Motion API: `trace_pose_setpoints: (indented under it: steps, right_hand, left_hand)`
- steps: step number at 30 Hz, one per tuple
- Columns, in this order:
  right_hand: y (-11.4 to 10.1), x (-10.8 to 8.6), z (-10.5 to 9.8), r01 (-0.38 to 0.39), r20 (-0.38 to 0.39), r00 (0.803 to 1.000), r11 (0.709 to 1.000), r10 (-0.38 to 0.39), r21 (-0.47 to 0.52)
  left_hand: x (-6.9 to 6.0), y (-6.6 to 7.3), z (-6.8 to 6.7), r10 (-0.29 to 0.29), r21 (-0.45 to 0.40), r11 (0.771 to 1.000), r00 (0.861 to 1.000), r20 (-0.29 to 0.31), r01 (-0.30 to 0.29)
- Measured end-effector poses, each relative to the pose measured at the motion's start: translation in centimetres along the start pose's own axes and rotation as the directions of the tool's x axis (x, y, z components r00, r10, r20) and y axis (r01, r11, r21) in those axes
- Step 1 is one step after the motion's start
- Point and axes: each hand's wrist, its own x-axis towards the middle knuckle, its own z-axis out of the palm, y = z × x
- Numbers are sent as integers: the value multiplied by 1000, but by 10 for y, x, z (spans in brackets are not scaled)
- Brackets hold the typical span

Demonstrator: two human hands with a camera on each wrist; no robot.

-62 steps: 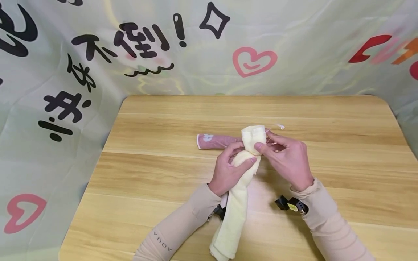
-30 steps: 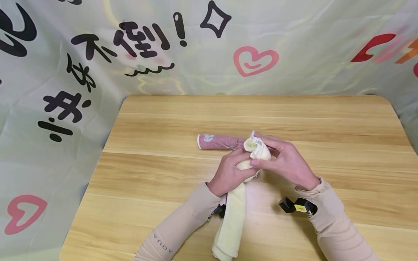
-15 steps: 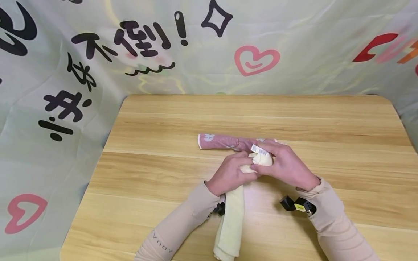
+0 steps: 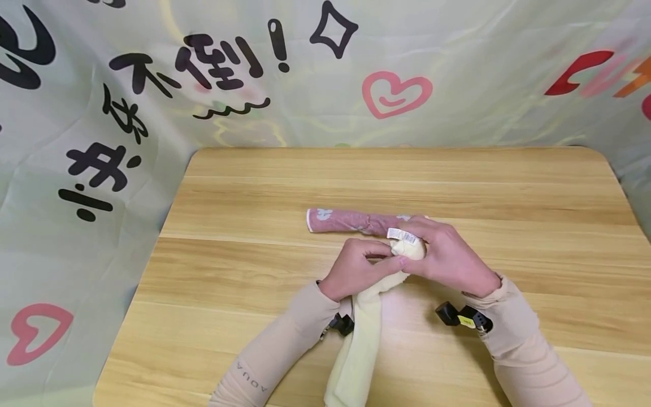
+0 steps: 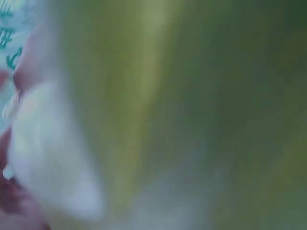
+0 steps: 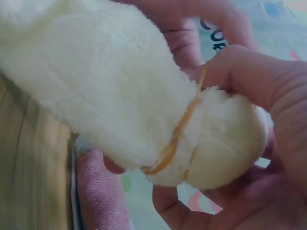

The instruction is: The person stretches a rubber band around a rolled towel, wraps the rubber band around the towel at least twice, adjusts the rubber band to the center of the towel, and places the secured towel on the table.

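Observation:
A long cream towel (image 4: 361,339), folded lengthwise, hangs down toward the person in the head view. My right hand (image 4: 450,257) curls round its bunched, rounded end (image 4: 409,249). A white care label (image 4: 402,235) sticks out on top. In the right wrist view an orange rubber band (image 6: 172,146) circles the towel just below that end, and one strand stretches up toward the right hand's fingers. My left hand (image 4: 356,268) pinches the towel from the left, its thumb tip close to the right thumb. The left wrist view is mostly blurred towel.
A rolled mauve towel (image 4: 346,220) with a white edge lies crosswise just beyond the hands, its right part behind the right hand. All of it is on a wooden table (image 4: 244,271). A printed cloth backdrop (image 4: 315,113) stands behind and to the left.
The cream towel's end, upright at first, has been folded down into a rounded bunch, with its label turned upward. Both hands came closer together, and the left fingers shifted toward the end.

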Motion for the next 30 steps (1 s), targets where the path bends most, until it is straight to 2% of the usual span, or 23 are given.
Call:
trace_pose_setpoints:
  steps: [4,9,12,17,21,26,30]
  right_hand:
    - [-1,1,6,39,45,998,998,-37,-49]
    - [-5,0,8,24,109,994,995,-13,-100]
    - [-4,0,10,46,113,993,994,-34,-102]
    - [-3,0,10,103,95,991,986,-91,-127]
    - [-3,0,9,141,62,989,978,-133,-156]
    - [0,-1,8,168,-44,983,972,-177,-166]
    - [3,-2,8,184,-147,968,973,-205,-141]
  left_hand:
    - [0,1,5,-76,29,997,995,-69,78]
    - [0,1,8,-57,58,996,992,-109,63]
    - [0,0,9,-58,54,996,990,-128,65]
    - [0,-1,8,-124,-15,992,983,-133,123]
    - [1,-2,7,-160,-52,987,977,-142,154]
    - [1,-4,7,-119,-33,993,978,-169,115]
    - [1,-4,6,-105,-84,992,976,-188,91]
